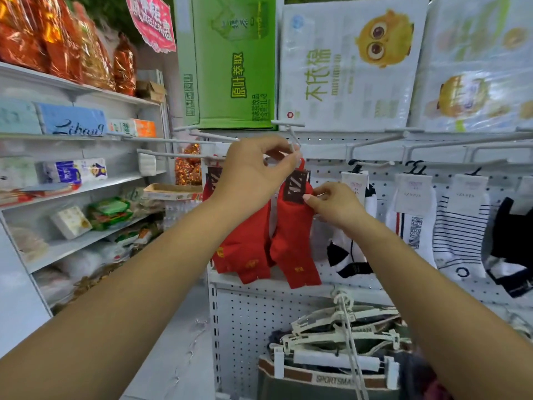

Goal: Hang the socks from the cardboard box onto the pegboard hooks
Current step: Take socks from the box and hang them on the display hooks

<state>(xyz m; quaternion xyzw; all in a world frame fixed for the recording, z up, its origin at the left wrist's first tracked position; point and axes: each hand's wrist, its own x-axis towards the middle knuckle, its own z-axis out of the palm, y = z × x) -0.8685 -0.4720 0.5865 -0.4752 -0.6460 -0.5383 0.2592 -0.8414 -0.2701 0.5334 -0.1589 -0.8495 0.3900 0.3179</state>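
A pair of red socks (294, 241) with a brown label hangs in front of the white pegboard (326, 171). My left hand (253, 171) pinches the tip of a white peg hook (294, 137) right above the socks' red hanger loop. My right hand (331, 203) pinches the brown label at the top of these socks. Another red pair (239, 249) hangs just to the left, partly behind my left forearm. The cardboard box is out of view.
White, striped and black socks (458, 226) hang on hooks to the right. Large cartons (230, 62) stand on top of the rack. Shelves with packaged goods (72, 125) fill the left side. White clip hangers (340, 327) with garments hang below the socks.
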